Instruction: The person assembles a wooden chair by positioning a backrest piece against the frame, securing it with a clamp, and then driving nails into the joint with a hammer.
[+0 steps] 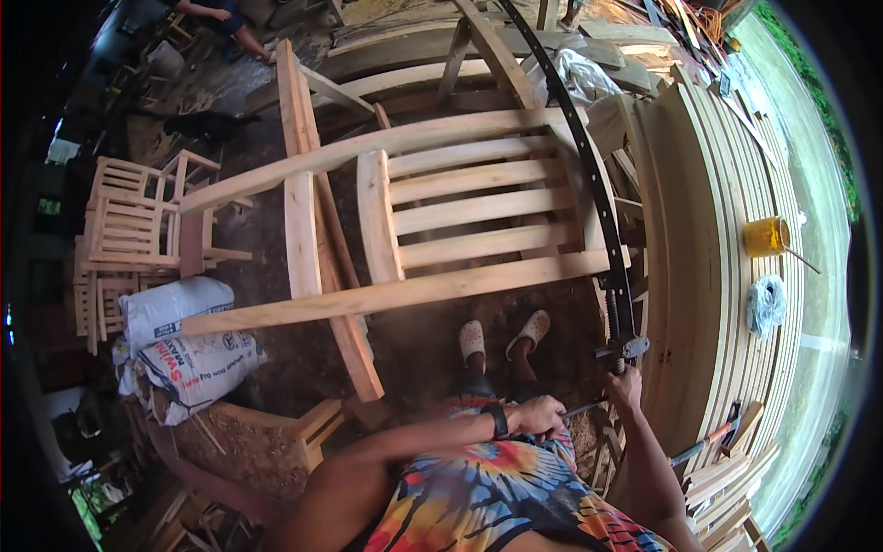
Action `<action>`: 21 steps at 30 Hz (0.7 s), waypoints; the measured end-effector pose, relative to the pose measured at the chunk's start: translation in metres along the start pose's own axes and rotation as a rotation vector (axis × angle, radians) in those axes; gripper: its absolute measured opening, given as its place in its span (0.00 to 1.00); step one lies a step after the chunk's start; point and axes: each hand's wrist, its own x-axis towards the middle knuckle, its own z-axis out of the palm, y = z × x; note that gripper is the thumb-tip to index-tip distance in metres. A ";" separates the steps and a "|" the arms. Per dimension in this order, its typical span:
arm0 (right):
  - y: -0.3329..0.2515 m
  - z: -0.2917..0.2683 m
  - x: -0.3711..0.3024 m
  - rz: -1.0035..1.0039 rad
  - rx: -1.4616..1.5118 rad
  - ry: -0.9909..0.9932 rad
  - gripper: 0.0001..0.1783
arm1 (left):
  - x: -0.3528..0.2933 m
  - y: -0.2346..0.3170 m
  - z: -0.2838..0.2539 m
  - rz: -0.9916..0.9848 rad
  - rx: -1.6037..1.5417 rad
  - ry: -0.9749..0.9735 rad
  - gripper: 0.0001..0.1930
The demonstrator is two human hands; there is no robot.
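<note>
A long black bar clamp (589,166), with holes along its bar, lies across the slatted end of a pale wooden chair-back frame (478,278). My right hand (625,388) is closed around the clamp's near end, just below its screw and metal head (633,348). My left hand (541,419), with a dark band at the wrist, is closed on a thin metal rod (583,408) that reaches toward my right hand. Whether the rod joins the clamp is hidden by my right hand. The frame has two long rails, several slats and a crosspiece (301,235).
A wooden beam (354,354) supports the frame. White printed sacks (198,359) and small slatted chairs (138,216) stand left. Stacked boards (708,276) on the right hold a yellow container (766,237) and a blue plastic bag (766,305). Another person (221,18) is at far left.
</note>
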 end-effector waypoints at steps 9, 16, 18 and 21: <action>-0.055 -0.011 -0.002 0.272 -0.183 -0.051 0.31 | 0.045 -0.014 -0.001 -0.313 -1.101 -0.712 0.19; -0.010 -0.010 0.011 0.008 0.168 -0.223 0.25 | 0.035 0.016 0.054 -0.266 -1.290 -0.536 0.15; -0.027 -0.015 0.010 0.064 0.491 -0.380 0.17 | 0.037 0.031 0.069 -0.287 -1.394 -0.421 0.14; -0.014 -0.018 0.022 0.101 0.602 -0.598 0.11 | 0.048 0.066 0.106 -0.340 -1.493 -0.266 0.13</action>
